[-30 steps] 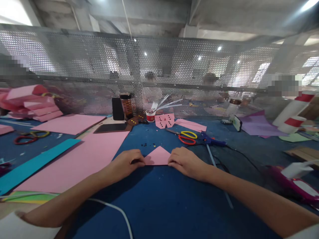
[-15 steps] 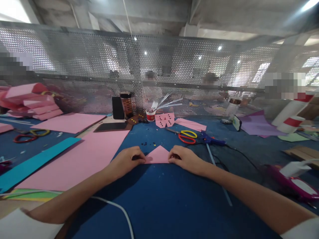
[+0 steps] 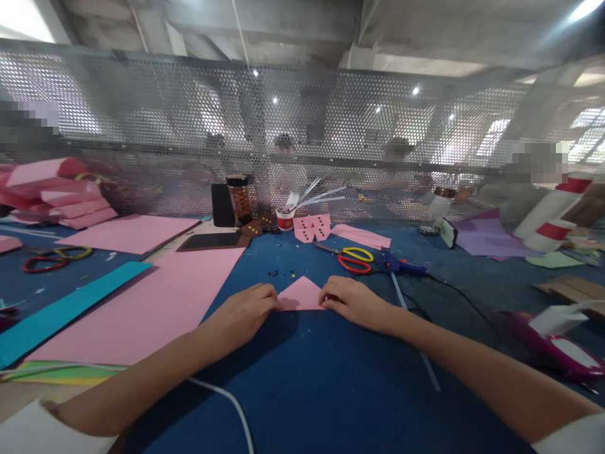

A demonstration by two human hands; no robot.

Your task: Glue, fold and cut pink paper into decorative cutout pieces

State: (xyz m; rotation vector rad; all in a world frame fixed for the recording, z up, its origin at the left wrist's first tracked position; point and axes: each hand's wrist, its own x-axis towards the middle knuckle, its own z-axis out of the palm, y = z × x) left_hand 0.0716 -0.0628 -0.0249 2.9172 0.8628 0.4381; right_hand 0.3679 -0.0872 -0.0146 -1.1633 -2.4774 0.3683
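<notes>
A small pink paper (image 3: 302,295), folded into a triangle with its peak pointing away from me, lies on the blue table (image 3: 312,384). My left hand (image 3: 253,307) has its fingers closed at the paper's left corner, and its palm is turned down so the fingertips are partly hidden. At the right corner, my right hand (image 3: 352,301) pinches the paper between thumb and curled fingers. Just beyond the triangle lie several tiny dark bits (image 3: 278,273). Farther back stands a folded pink paper piece with black dots (image 3: 312,228).
Scissors (image 3: 352,257) and a blue glue gun (image 3: 404,265) with a black cord lie behind my right hand. Large pink sheets (image 3: 142,302) and a teal strip (image 3: 75,309) cover the left. A white cable (image 3: 227,397) crosses near my left forearm. A perforated metal screen (image 3: 302,126) closes the back.
My left hand has rolled over, its thumb and fingers drawing together at the left corner. The right hand and the folded paper stay almost where they were.
</notes>
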